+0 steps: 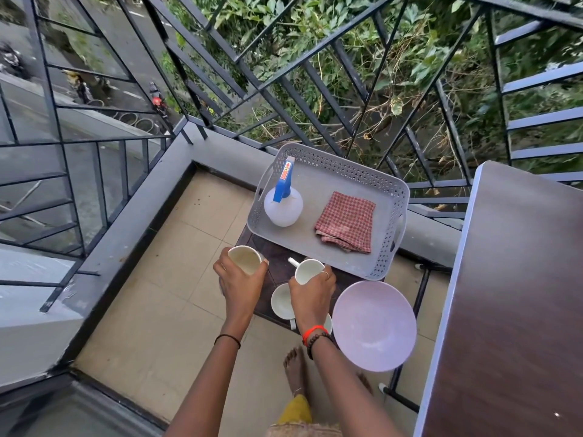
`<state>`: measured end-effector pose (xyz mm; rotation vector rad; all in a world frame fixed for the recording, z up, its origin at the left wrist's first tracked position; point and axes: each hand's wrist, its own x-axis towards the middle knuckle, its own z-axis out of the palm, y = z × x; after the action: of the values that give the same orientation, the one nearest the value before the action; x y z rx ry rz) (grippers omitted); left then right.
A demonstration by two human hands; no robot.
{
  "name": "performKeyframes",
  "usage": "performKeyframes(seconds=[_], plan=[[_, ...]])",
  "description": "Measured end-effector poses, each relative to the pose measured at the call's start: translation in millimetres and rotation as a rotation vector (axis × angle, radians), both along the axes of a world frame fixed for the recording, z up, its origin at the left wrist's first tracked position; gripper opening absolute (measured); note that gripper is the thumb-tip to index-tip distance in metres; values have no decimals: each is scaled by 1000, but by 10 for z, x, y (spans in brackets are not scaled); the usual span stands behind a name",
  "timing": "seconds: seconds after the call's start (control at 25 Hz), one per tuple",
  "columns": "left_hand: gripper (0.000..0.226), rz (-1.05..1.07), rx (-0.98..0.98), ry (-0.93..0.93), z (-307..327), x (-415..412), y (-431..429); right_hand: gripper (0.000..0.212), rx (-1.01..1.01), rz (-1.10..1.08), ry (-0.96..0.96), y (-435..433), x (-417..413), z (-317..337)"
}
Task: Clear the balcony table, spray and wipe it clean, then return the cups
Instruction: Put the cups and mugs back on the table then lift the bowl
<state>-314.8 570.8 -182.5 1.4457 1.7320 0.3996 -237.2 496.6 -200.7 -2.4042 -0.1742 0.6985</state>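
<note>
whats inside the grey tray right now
The grey tray holds a white spray bottle with a blue trigger head, standing upright, and a folded red checked cloth lying flat beside it. Anything under the cloth is covered and cannot be seen.

Small dark table [277,258] bearing a grey perforated tray [347,168], a lilac bowl [373,326] and a white cup [281,301] near its front edge.

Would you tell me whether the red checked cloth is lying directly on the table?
No, the cloth lies folded inside the grey tray, beside the spray bottle.
</note>
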Motion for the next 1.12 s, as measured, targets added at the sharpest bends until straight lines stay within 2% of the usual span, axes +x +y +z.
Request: performKeyframes(seconds=[0.28, 0.56, 0.72, 1.04, 1.12], plan=[[83, 31, 63, -86, 223, -10, 77, 74, 60, -15, -16, -33, -25, 200], [80, -12, 94, -141, 566, 16, -3, 66, 135, -28, -82, -139, -22, 540], [81, -56, 105, -163, 819, 47, -119, 69, 222, -55, -79, -279, 71, 819], [93, -313, 95, -246, 1394, 381, -725, 44, 355, -119, -175, -1141, 632, 1474], [98, -393, 65, -296, 1525, 568, -931, 44, 407, -148, -179, -1457, 822, 1607]])
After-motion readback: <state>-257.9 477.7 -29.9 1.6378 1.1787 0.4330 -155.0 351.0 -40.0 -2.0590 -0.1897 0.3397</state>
